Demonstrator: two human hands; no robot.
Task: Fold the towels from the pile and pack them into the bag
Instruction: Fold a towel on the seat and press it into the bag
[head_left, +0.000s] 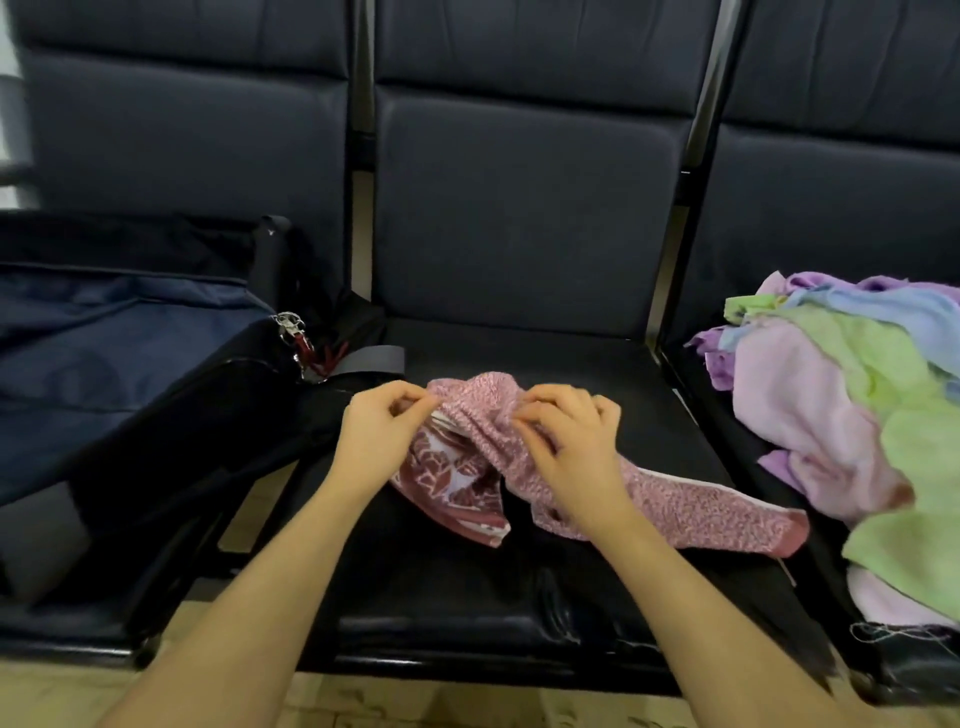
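A pink patterned towel (691, 512) lies crumpled on the middle black seat (467, 603). My left hand (382, 428) pinches its upper edge on the left. My right hand (569, 436) grips the bunched cloth just to the right of that. The towel's right end trails flat toward the seat's right edge. A pile of towels (852, 415) in pink, green, purple and blue is heaped on the right seat. A dark blue and black bag (109, 364) lies open on the left seat, its lid flap up at the back.
A zipper pull with a red tag (298, 338) hangs at the bag's near right corner. Padded dark seat backs (524, 208) rise behind all three seats. Metal frame posts separate the seats. Beige floor shows below the seat fronts.
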